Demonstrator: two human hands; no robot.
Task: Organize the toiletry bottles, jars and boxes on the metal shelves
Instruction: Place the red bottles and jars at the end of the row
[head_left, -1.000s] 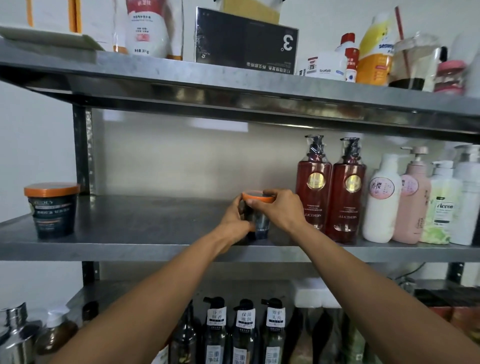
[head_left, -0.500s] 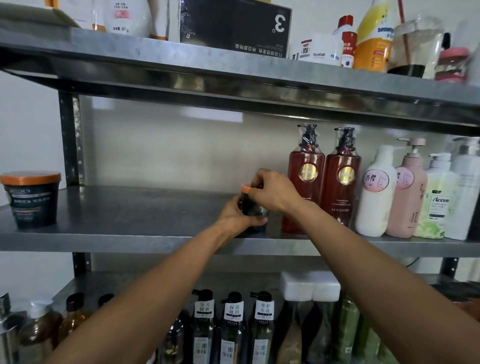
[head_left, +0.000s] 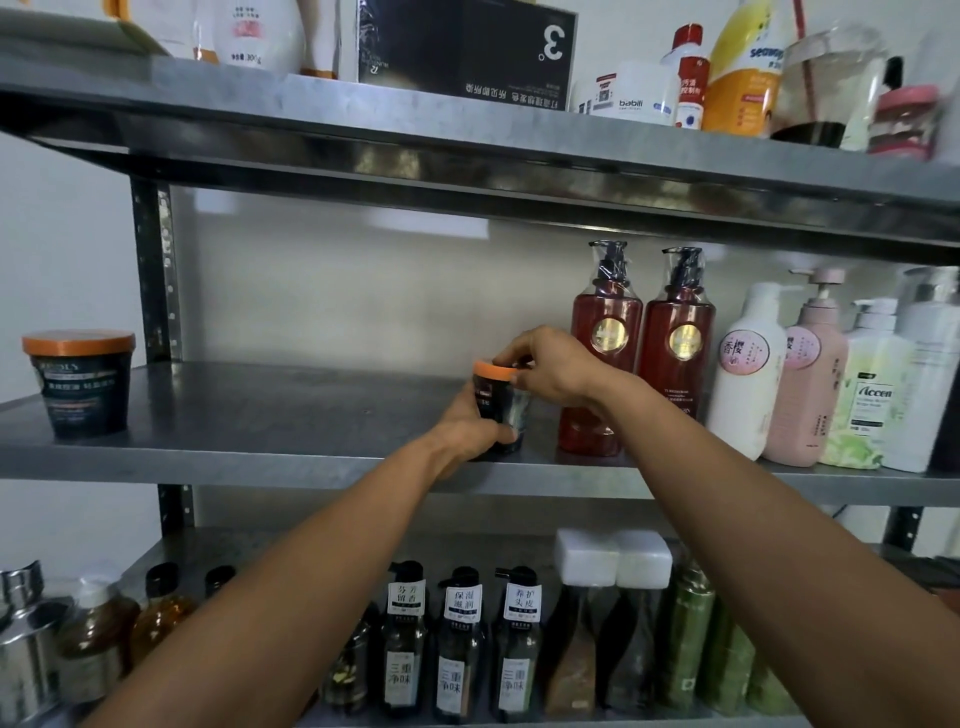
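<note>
A small dark jar with an orange lid (head_left: 493, 392) stands on the middle metal shelf (head_left: 291, 431), just left of two dark red pump bottles (head_left: 605, 358). My left hand (head_left: 470, 428) grips the jar's lower body from the left. My right hand (head_left: 545, 366) curls over its orange lid from the right. A second, matching orange-lidded jar (head_left: 83, 382) stands alone at the shelf's far left end.
Right of the red bottles stand white, pink and pale green pump bottles (head_left: 802, 374). The top shelf holds a black box (head_left: 467, 49), pouches, bottles and a plastic cup. The bottom shelf carries several dark labelled bottles (head_left: 457, 639), amber bottles and a steel container.
The jar stays at the same spot beside the red bottles. My right hand has shifted on the lid, so more of the orange rim shows than half a second ago. The camera tilted slightly.
</note>
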